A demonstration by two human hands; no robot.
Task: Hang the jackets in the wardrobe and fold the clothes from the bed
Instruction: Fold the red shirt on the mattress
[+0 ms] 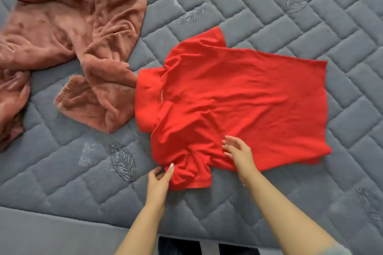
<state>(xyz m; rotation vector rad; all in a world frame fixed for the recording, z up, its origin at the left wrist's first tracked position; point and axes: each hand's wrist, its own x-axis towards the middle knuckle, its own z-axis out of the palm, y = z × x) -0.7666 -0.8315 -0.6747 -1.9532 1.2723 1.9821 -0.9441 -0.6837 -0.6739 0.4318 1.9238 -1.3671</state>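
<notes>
Shirt: the red shirt [238,97] lies spread flat on the bed [269,6], collar to the left, hem to the right; no fold is made across the body yet.
Near sleeve: bunched at the shirt's near edge, under the left hand.
Left hand: the left hand [159,180] touches the near sleeve at its left edge, one finger straight along the cloth, thumb apart; whether it pinches the cloth cannot be told.
Right hand: the right hand [238,151] rests on the shirt just right of the sleeve, fingers loosely spread, gripping nothing.
Pink garment: the pink garment [83,37] lies crumpled at upper left, just touching the shirt's collar; unfolded.
Progress: judged early; the shirt is laid out only, and the pink garment is untouched.
Jackets, wardrobe: neither in view; that part of the task cannot be assessed.
Cut off: the pink garment runs past the left edge, its kind unclear.
Hard to read: small lettering by the collar is illegible.
</notes>
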